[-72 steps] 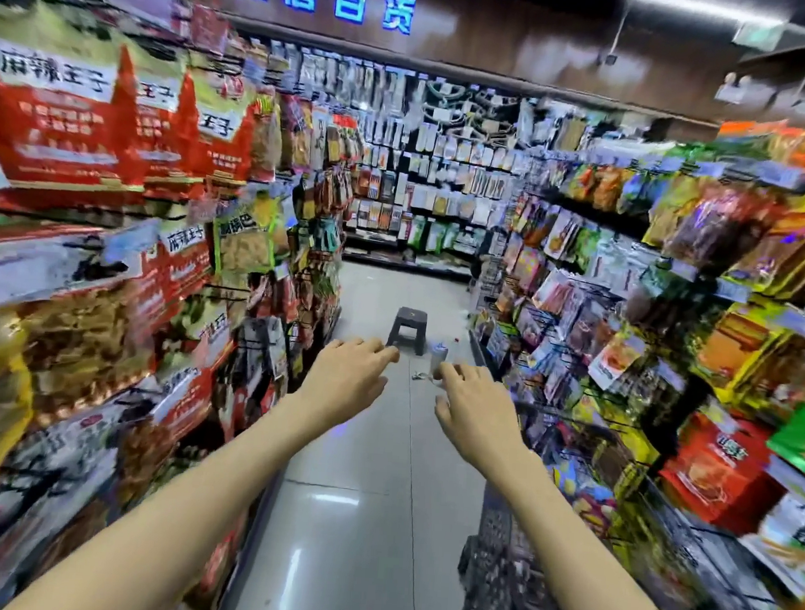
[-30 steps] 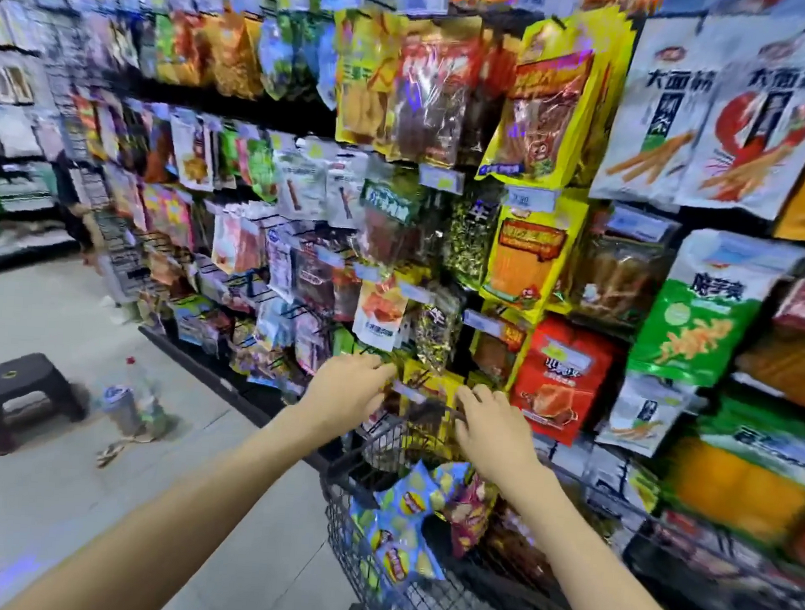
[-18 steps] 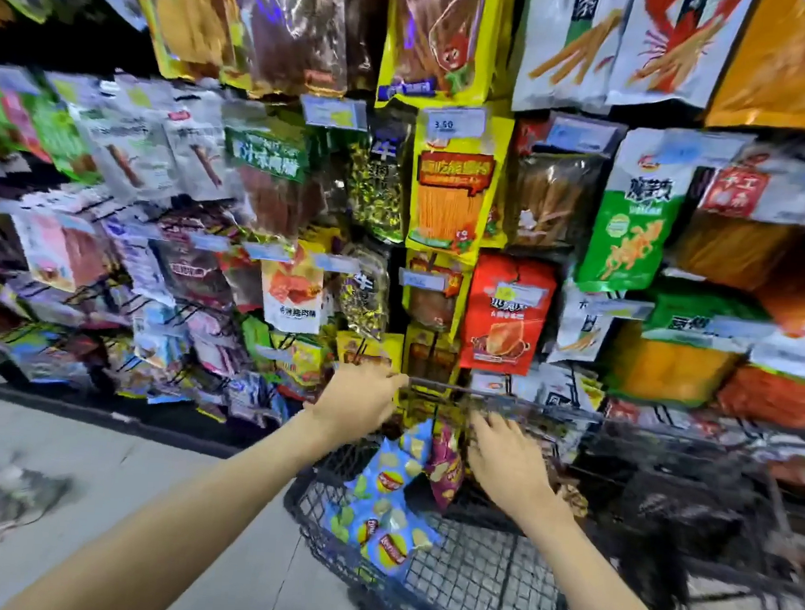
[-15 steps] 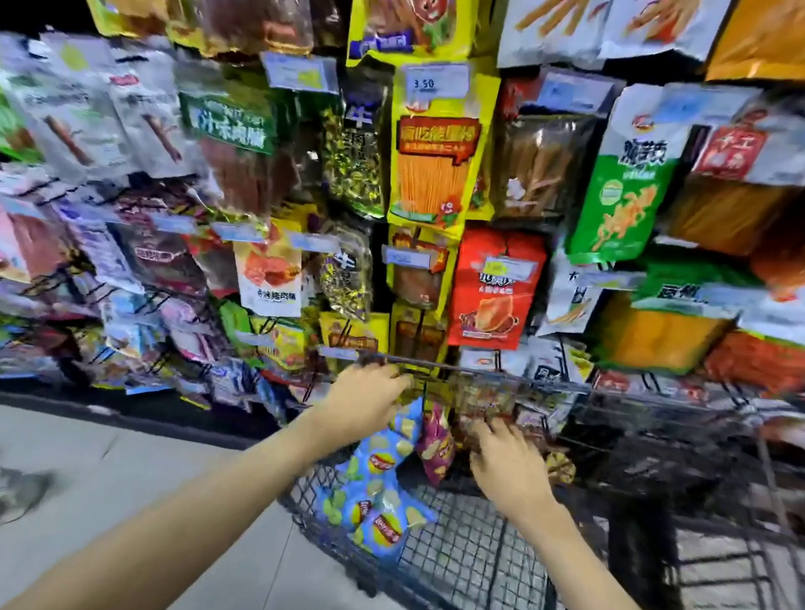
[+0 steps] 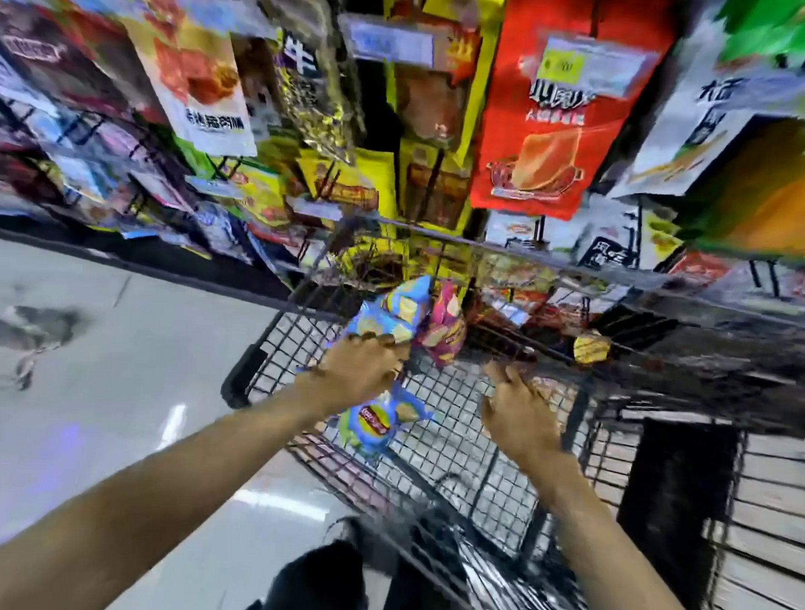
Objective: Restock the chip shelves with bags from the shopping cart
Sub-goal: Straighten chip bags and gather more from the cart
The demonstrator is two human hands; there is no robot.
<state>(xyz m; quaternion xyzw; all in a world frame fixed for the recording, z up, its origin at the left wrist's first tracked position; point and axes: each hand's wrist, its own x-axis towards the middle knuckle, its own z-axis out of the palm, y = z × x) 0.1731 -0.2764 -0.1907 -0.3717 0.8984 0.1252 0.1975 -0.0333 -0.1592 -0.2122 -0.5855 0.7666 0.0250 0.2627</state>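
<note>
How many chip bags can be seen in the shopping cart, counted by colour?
Blue chip bags: 2, one upper and one lower, beside the left hand.
Pink chip bag: 1.
Small yellow packet, blurred: 1.
Total: 4 clearly visible in the shopping cart. Others at its far end are too blurred to count.

Bare forearms (image 5: 196, 495), no sleeves (dark trousers (image 5: 324, 585) below)

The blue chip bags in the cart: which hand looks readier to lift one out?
Probably the left hand: it already rests on the blue chip bags, fingers curled over them. The right hand hovers apart, spread.
</note>
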